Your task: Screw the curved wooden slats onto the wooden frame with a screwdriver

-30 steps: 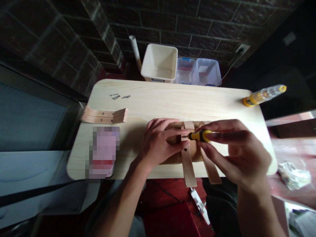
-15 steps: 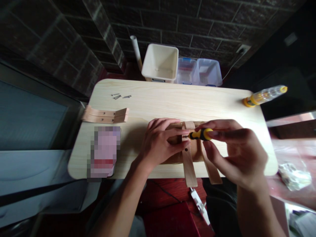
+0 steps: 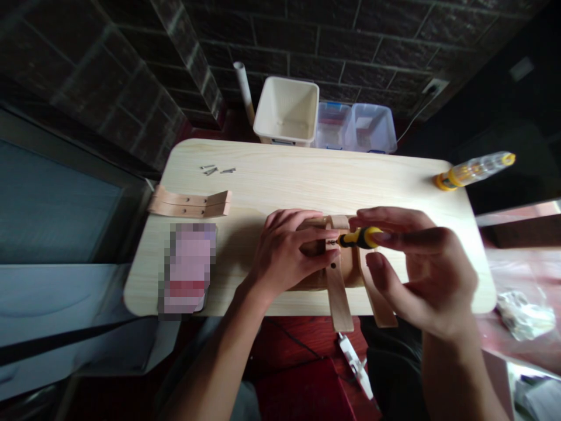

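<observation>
My right hand [image 3: 432, 266] is at a small yellow-and-black screwdriver [image 3: 362, 238], index finger against the handle end and thumb a little apart below it. The screwdriver lies nearly level in view, its tip at a screw in a pale curved wooden strip [image 3: 339, 292]. A dark hole shows lower on that strip. My left hand [image 3: 284, 251] grips the work, thumb and index finger on the strip either side of the tip. Under both hands is a brown rounded piece [image 3: 350, 266], partly hidden. A second wooden strip [image 3: 380, 304] stands to the right.
On the pale table [image 3: 280, 175] lie several screws [image 3: 213, 170], a joined pair of curved wooden strips [image 3: 190, 204] and a blurred-out phone-like thing [image 3: 188, 269]. A clear-and-yellow screwdriver case [image 3: 475, 169] stands at the right. Behind are a cream bin [image 3: 287, 111] and clear boxes [image 3: 372, 128].
My right thumb has moved slightly away from the screwdriver handle, and the fingers have loosened a little. My left hand keeps its place on the work. The whole view has shifted slightly.
</observation>
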